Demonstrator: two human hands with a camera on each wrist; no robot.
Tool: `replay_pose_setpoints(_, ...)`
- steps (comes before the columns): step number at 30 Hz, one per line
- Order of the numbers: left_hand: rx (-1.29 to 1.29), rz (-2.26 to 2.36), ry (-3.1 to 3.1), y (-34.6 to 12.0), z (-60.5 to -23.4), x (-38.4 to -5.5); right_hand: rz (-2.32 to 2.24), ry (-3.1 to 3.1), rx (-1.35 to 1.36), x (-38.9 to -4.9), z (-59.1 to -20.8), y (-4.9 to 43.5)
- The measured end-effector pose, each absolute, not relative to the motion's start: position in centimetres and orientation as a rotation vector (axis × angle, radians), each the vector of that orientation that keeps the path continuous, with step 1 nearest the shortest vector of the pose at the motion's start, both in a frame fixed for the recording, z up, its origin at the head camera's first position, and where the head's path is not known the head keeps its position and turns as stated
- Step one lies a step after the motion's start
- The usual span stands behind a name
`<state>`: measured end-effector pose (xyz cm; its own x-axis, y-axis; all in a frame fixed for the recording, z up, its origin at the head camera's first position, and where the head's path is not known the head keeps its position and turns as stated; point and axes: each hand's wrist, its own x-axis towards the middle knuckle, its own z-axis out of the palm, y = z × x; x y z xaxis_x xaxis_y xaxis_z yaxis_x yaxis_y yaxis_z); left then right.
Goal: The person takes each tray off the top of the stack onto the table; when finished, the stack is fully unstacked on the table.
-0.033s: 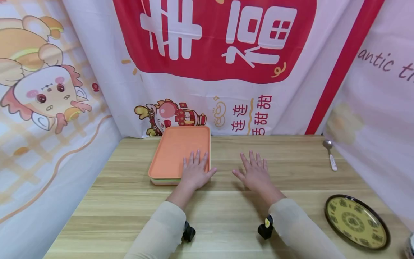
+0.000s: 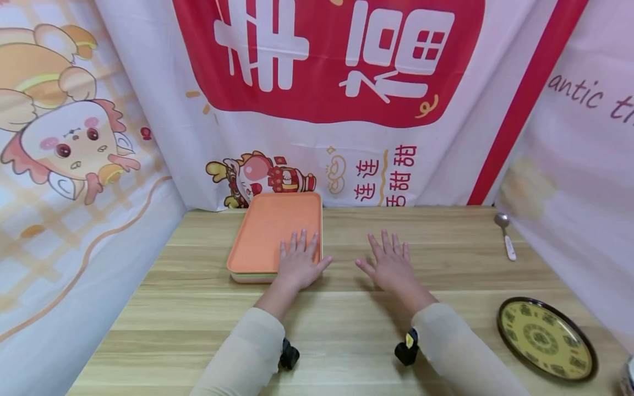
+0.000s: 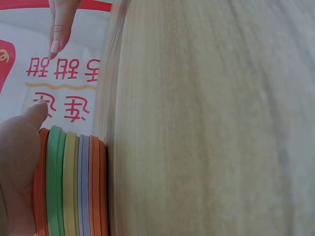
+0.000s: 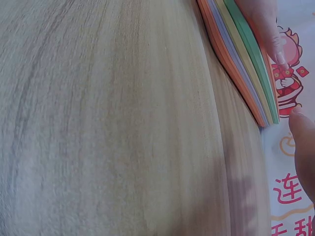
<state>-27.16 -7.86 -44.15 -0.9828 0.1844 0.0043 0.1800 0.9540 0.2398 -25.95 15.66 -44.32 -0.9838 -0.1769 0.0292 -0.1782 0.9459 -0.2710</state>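
Note:
A stack of rectangular trays (image 2: 277, 231) lies at the back left of the wooden table, an orange one on top. In the left wrist view the tray edges (image 3: 70, 184) show green, yellow, lilac and orange layers. My left hand (image 2: 299, 265) is spread, palm down, over the stack's near right corner; whether it touches the top tray I cannot tell. To the right of the stack, my right hand (image 2: 392, 268) is held above the table with fingers spread and nothing in it.
A spoon (image 2: 506, 236) with a white handle lies at the table's back right. Nearer on the right sits a round yellow plate (image 2: 539, 337) with a dark rim. Part of another object (image 2: 628, 375) shows at the right edge. Printed cloths (image 2: 346, 137) hang behind and beside the wooden table (image 2: 342, 330).

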Motion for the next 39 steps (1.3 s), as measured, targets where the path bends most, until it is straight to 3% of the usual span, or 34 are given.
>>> replay_pose_setpoints(10, 0.338, 0.618, 3.119, -10.0, -43.8, -26.7, 0.543, -3.033, 0.378, -25.6, -44.2, 14.3)
replay_pose_setpoints(17, 0.310, 1.049, 3.102, -17.0, -43.5, -24.9, 1.207, -2.884, 0.334, -25.2, -45.1, 11.6)
replay_pose_setpoints(26, 0.040, 1.514, 2.840, -24.2, -44.9, -23.7, 1.517, -2.785, 0.361, -24.9, -46.2, 8.2)
replay_pose_setpoints(39, -0.051, 1.920, 2.529, -25.8, -46.7, -23.6, 1.603, -2.722, 0.400, -24.9, -46.5, 5.1)
